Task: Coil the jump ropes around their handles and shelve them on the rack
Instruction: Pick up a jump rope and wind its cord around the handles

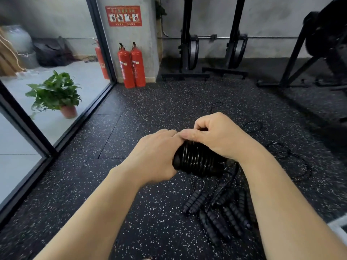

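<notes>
Both my hands hold a black jump rope bundle (197, 160) above the floor, its cord wound in tight turns round the handles. My left hand (154, 154) grips the bundle from the left. My right hand (214, 136) comes over the top, thumb and fingers pinching the cord at the bundle's upper end. Below on the floor lie several other jump rope handles (221, 212), black and ribbed, with loose cords (281, 152) trailing to the right. No rack for the ropes can be made out.
Black speckled rubber floor (131, 128) all around. Two red fire extinguishers (131, 66) stand by a pillar. A glass wall (56, 109) runs along the left with a potted plant (56, 94) behind it. Black gym machine frames (206, 53) stand at the back and right.
</notes>
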A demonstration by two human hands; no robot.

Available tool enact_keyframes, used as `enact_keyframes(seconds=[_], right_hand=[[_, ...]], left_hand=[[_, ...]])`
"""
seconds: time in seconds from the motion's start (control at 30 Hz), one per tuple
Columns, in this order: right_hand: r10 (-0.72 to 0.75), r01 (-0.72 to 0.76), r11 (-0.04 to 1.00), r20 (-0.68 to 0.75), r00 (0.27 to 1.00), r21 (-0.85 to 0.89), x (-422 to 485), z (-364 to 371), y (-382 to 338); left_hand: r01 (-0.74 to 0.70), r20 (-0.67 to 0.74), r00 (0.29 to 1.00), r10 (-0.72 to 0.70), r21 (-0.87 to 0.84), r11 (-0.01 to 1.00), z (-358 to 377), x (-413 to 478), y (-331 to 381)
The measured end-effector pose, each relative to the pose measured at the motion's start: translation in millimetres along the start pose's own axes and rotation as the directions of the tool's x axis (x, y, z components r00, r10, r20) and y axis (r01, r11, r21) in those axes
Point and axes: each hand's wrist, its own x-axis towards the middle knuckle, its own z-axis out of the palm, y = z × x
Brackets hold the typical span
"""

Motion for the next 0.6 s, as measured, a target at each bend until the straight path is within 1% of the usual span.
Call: enact_keyframes(seconds=[0.1,0.17,0.2,0.27,0.33,0.37,0.4,0.43,0.5,0.53,0.57,0.6], right_hand=[[0.026,-0.043,0.979,0.09,0.996,0.197,-2,-7,9],[0.059,-0.112,0.95,0.185,0.981,0.292,-4,-9,19],[0.091,-0.179,0.919,0.253,0.963,0.352,-6,-11,22],[0.078,-0.276,0.823,0.382,0.921,0.497,-10,-12,27],[0.086,-0.354,0.716,0.427,0.9,0.602,-10,-8,33],[0.095,-0.372,0.67,0.423,0.901,0.642,-6,-3,44],[0.125,-0.408,0.639,0.436,0.891,0.652,-7,0,46],[0.164,-0.432,0.587,0.423,0.891,0.685,-5,5,52],[0.226,-0.403,0.514,0.333,0.915,0.757,0,15,57],[0.242,-0.388,0.495,0.306,0.921,0.777,-2,15,55],[0.278,-0.356,0.463,0.248,0.928,0.812,-4,17,54],[0.282,-0.31,0.433,0.2,0.938,0.846,-6,17,47]], left_hand=[[-0.052,0.05,0.997,0.057,-0.092,0.994,-4,-2,7],[-0.07,0.075,0.994,0.084,-0.172,0.983,-5,-2,14],[-0.078,0.079,0.992,0.097,-0.209,0.975,-5,-2,17],[-0.071,0.078,0.992,0.095,-0.267,0.961,-5,-1,23],[-0.036,0.076,0.995,0.065,-0.332,0.943,-8,0,27],[-0.012,0.076,0.996,0.043,-0.369,0.929,-10,0,29],[0.009,0.073,0.997,0.023,-0.404,0.915,-11,1,29],[0.024,0.065,0.998,0.004,-0.433,0.901,-12,1,30],[0.063,0.051,0.998,-0.043,-0.475,0.878,-12,2,29],[0.088,0.047,0.996,-0.075,-0.493,0.866,-12,2,28],[0.117,0.041,0.993,-0.112,-0.51,0.852,-11,2,28],[0.148,0.032,0.987,-0.155,-0.532,0.834,-10,2,27]])
